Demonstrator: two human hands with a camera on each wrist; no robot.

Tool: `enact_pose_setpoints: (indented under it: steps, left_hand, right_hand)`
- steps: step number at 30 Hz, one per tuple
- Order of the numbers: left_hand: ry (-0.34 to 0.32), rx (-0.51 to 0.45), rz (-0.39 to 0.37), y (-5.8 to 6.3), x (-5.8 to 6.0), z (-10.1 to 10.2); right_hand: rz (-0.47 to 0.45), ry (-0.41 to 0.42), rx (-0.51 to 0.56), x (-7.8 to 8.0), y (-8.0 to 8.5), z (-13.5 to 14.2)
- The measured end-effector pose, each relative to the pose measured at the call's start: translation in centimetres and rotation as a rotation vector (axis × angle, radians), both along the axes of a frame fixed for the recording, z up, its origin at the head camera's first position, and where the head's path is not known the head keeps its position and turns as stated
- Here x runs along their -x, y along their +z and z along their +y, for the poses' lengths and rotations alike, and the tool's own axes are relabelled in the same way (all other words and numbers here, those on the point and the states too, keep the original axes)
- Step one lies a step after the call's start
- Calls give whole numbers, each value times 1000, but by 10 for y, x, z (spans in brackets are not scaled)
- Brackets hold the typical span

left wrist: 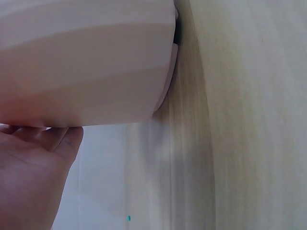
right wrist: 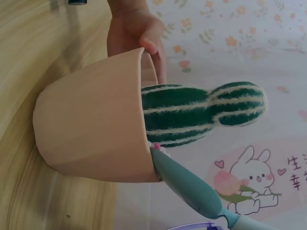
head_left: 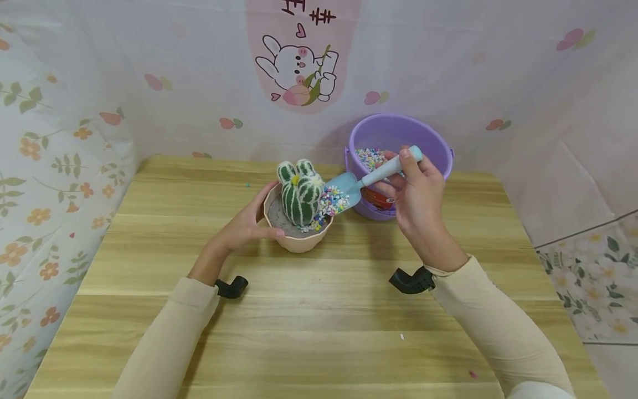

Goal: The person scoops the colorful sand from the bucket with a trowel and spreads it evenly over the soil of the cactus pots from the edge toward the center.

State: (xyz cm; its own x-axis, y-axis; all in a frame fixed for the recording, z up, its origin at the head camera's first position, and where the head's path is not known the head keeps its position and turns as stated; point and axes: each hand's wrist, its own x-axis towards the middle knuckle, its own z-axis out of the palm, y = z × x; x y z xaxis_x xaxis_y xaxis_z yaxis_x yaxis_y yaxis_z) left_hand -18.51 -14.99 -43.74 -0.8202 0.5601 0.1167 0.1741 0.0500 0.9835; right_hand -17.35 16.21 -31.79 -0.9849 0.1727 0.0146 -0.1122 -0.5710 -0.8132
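Observation:
A green cactus (head_left: 299, 202) with white fuzzy ridges stands in a pale peach pot (head_left: 301, 243) on the table. My left hand (head_left: 249, 220) holds the pot by its left side, thumb at the front rim and fingers behind. With my right hand (head_left: 420, 194) I grip the handle of a light blue shovel (head_left: 349, 185). Its blade, loaded with colourful pebbles (head_left: 335, 199), tips over the pot's right rim. More pebbles lie on the grey soil (head_left: 276, 213) beside the cactus. In the right wrist view the blade (right wrist: 187, 184) touches or nearly touches the rim.
Behind my right hand a purple bucket (head_left: 361, 124) holds more pebbles. A few stray bits lie on the wooden table (head_left: 309, 332), one white (head_left: 402, 336) and one pink (head_left: 473, 374). A printed cloth (head_left: 199, 72) hangs along the table's back edge.

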Motion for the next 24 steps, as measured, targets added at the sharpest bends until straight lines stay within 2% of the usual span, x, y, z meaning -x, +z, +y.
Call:
enact_pose_setpoints:
  steps: [7, 16, 24]
  left_hand:
    - [-51, -34, -18, 0, 8, -2]
    - [-92, -29, -95, 3, 10, -6]
    - [-125, -27, -99, 4, 12, -6]
  right_hand:
    - [-18, -18, -14, 2, 3, -1]
    - [-18, -31, -18, 4, 3, -3]
    - [-2, -50, -24, 7, 2, -6]
